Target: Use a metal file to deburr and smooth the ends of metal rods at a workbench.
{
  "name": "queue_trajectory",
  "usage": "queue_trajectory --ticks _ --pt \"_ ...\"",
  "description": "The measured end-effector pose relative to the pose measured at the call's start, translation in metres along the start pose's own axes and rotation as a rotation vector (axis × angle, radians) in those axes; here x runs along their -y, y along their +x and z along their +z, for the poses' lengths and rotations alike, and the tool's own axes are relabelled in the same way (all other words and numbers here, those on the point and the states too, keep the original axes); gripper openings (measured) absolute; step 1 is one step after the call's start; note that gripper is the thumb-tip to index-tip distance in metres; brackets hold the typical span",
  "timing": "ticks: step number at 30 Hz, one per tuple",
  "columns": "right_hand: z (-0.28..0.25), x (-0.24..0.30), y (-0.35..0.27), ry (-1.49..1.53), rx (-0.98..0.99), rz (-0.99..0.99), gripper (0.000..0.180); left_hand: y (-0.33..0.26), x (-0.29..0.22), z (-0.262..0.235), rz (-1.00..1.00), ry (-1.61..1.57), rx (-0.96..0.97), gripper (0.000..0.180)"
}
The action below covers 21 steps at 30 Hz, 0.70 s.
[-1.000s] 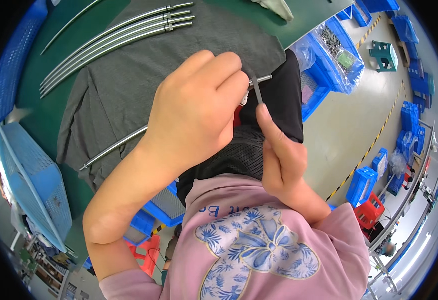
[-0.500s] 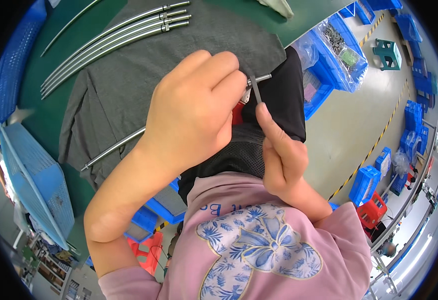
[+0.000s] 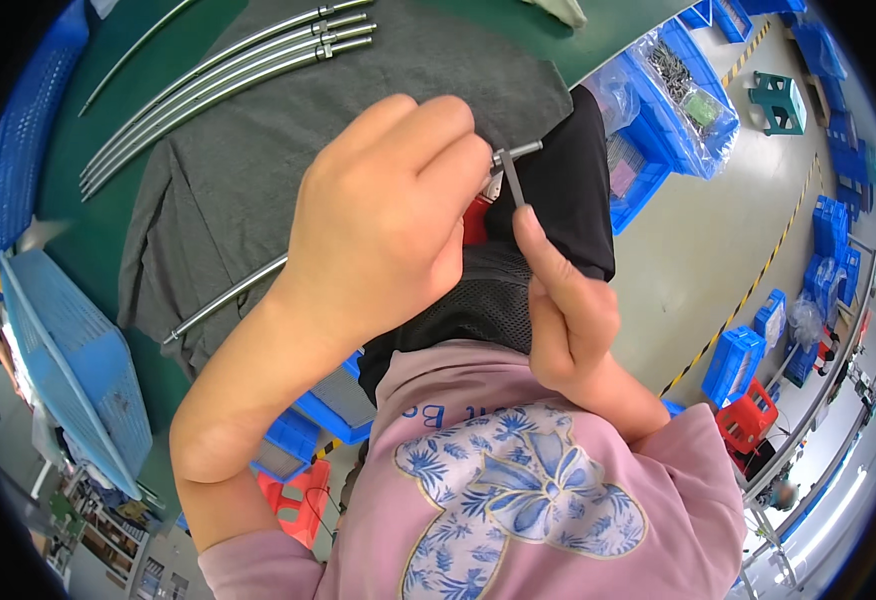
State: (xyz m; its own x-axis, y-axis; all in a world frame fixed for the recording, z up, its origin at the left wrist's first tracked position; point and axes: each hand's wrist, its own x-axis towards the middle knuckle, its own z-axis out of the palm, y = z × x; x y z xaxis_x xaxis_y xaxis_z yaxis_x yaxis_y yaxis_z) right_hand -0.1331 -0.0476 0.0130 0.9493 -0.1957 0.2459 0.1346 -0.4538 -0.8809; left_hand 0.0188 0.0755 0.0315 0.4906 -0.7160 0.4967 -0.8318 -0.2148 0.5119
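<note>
My left hand (image 3: 383,205) is closed around a slim, shiny metal rod (image 3: 226,300). One length of this rod slants down to the left over a dark grey cloth (image 3: 213,190); its stepped end sticks out past my knuckles on the right. My right hand (image 3: 570,310) grips a narrow, flat grey metal strip that looks like a file (image 3: 514,182), index finger stretched along it. The strip crosses the rod near its collar and appears to touch it. My left hand hides the rod's middle. Several similar metal rods (image 3: 228,90) lie side by side at the upper left.
The cloth covers part of a green table (image 3: 78,200). Light blue perforated baskets (image 3: 78,370) stand at the left. Right of my legs are blue bins (image 3: 693,150), one with small metal parts in a plastic bag. A green stool (image 3: 780,102) stands farther off, a red one (image 3: 748,418) lower right.
Both hands keep nearly the same place and grip, the flat strip still across the rod. The view has shifted very slightly.
</note>
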Motion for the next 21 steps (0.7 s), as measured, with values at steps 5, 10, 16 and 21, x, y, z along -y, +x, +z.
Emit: queue_trajectory --ticks 5,10,16,21 --pt "0.008 0.000 0.018 -0.076 -0.057 -0.058 0.057 0.000 -0.001 -0.003 -0.005 0.003 0.006 0.016" --pt "0.007 0.003 0.033 -0.106 -0.015 0.007 0.059 0.002 0.000 -0.005 0.017 0.007 0.027 0.016" --pt "0.006 -0.009 0.018 -0.141 -0.069 -0.142 0.057 0.002 -0.001 -0.003 0.012 0.018 0.031 0.015" --pt "0.016 -0.015 0.013 -0.097 -0.150 -0.192 0.058 0.003 0.002 -0.003 0.009 0.019 0.027 0.015"
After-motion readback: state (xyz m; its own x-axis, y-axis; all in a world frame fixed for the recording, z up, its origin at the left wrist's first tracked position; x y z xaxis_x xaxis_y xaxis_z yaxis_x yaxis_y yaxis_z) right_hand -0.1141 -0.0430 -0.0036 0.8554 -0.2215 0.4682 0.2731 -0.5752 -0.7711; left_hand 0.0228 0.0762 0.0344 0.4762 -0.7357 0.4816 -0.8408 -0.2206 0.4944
